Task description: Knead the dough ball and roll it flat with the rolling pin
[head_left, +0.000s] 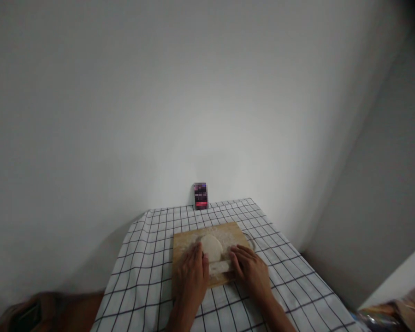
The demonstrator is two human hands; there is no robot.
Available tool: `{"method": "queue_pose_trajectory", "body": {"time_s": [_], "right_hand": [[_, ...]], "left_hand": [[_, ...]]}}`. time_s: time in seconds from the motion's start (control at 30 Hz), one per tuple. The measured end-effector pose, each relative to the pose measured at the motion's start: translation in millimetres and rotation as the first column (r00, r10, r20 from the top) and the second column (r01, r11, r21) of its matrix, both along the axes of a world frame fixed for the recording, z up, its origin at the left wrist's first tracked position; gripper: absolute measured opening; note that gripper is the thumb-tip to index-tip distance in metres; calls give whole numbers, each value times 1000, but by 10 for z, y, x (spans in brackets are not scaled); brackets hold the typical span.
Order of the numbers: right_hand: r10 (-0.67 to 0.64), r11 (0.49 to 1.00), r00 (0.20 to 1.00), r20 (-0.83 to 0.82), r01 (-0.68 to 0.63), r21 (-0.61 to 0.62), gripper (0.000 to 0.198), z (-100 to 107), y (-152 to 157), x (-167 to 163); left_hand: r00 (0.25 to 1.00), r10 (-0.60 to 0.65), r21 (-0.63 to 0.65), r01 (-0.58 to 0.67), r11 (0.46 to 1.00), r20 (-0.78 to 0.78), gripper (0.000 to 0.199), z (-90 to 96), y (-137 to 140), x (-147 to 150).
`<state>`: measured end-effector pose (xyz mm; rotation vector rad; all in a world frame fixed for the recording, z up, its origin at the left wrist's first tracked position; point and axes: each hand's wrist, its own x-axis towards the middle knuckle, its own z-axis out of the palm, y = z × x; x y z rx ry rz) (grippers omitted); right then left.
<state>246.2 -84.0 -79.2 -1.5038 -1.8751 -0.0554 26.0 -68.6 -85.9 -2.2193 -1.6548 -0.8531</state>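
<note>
A flattened round of pale dough (211,247) lies on a floured wooden board (224,229). Across its near edge runs a light-coloured rolling pin (220,267). My left hand (193,271) rests over the pin's left end, with fingers pointing forward beside the dough. Over the right end is my right hand (251,270), its fingers bent around the pin. Both palms hide the ends of the pin, so only its middle shows.
The board sits on a table with a white and black checked cloth (152,258). A dark blurred-out upright object (201,196) stands at the back by the wall. Something round and clear (249,240) partly shows by the board's right edge. Blurred items lie lower right.
</note>
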Motion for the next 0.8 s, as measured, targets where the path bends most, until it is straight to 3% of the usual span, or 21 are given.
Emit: {"method": "queue_pose_trajectory", "body": {"time_s": [0.17,0.4,0.57,0.7,0.8], "right_hand": [[-1,1000,1000,26,1,25,41,-8,-9,-4],[-51,999,981,187,49,17,44,8,-12,7],[-45,994,960,277,71,-85,42,309,56,5],[-48,990,951,306,85,-109,48,604,187,-39],[-28,976,945,326,96,-194,51,665,335,-65]], "left_hand": [[998,-8,-66,12,998,59,45,28,-13,-13],[994,2,-190,19,982,112,48,183,-44,24],[991,18,-275,20,961,136,48,333,-68,42],[986,15,-229,23,973,164,47,411,7,34],[990,55,-217,-26,976,128,44,440,120,25]]}}
